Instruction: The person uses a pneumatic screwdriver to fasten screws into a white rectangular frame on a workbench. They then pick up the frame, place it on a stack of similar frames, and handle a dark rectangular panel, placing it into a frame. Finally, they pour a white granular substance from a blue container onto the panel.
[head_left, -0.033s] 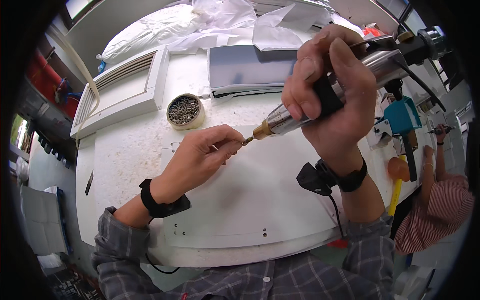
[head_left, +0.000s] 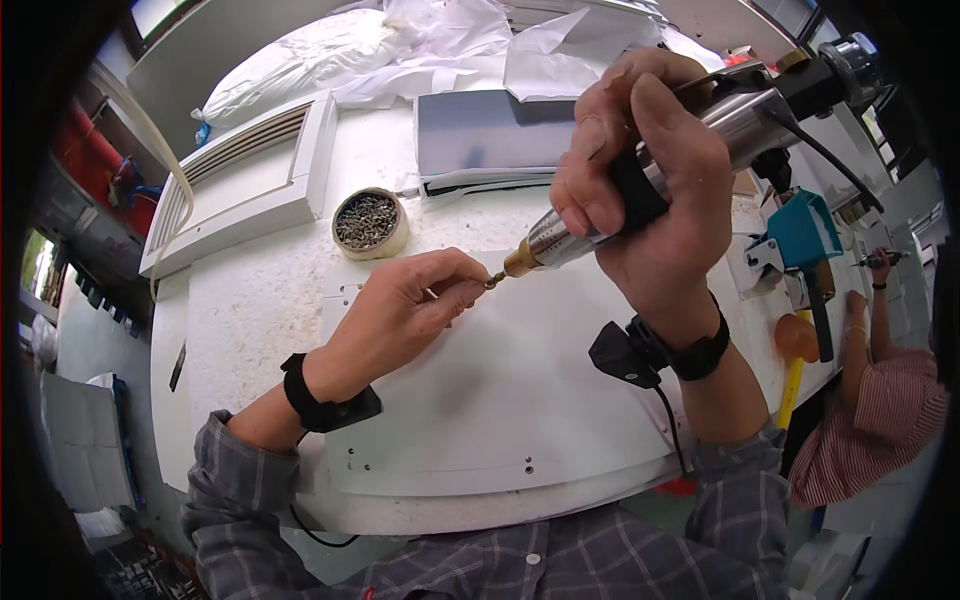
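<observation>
My right hand (head_left: 665, 190) is wrapped round a silver power screwdriver (head_left: 552, 238) with a brass-coloured nose, tilted down to the left. Its bit ends at the fingertips of my left hand (head_left: 405, 310). Thumb and forefinger there pinch a small screw (head_left: 489, 285), mostly covered by the fingers. Both hands are over a white panel (head_left: 450, 410) with a few small holes near its edges. Just beyond my left hand stands a round tub (head_left: 396, 240) filled with small screws (head_left: 366, 220).
A white louvred frame (head_left: 240, 215) lies at the left, beside a hanging hose (head_left: 160, 135). Dark glossy sheets (head_left: 490, 135) lie at the back. To the right are a teal tool (head_left: 803, 230) and a yellow-handled mallet (head_left: 795, 340). A co-worker in striped clothing (head_left: 870, 430) is at far right.
My right hand and the screwdriver have shifted slightly to the left, bringing the brass nose a little closer to my left fingertips. My left hand stays nearly still.
</observation>
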